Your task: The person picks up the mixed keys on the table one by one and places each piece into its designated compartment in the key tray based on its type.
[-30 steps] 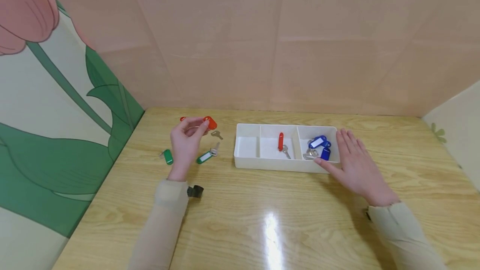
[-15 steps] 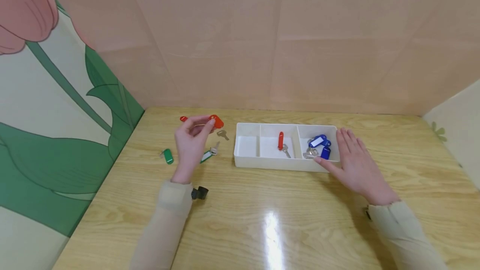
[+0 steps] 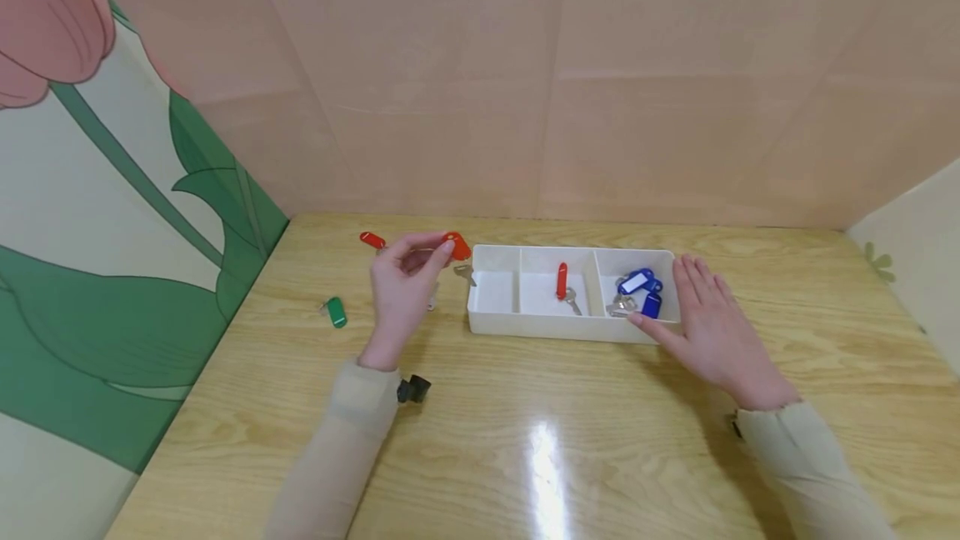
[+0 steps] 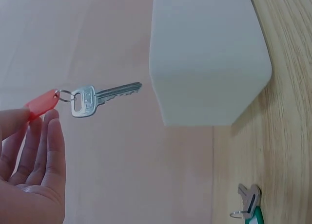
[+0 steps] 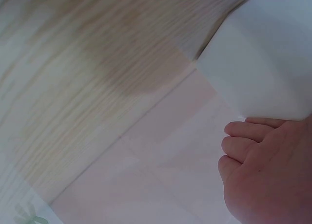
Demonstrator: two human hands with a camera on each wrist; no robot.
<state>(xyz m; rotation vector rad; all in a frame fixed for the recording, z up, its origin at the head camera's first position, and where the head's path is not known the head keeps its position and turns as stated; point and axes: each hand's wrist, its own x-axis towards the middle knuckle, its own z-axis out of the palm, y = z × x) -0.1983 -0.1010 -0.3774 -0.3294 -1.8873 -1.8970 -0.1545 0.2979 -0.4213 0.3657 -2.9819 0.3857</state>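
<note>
My left hand pinches a red key tag between thumb and fingers. From its ring dangles a silver key, level with the left end of the white three-compartment tray. My right hand lies with straight fingers along the tray's right end, thumb over the front rim. Inside the middle compartment is a red key tag with a key. Several blue key tags with keys fill part of the right compartment. The left compartment holds nothing.
Left of the tray, a green key tag and another red key tag lie on the wooden table. A second green key tag with its key is mostly hidden behind my left hand in the head view. A wall stands behind.
My left hand has moved right with the red key tag, bringing its key to the tray's left end. The right hand and tray have stayed in place.
</note>
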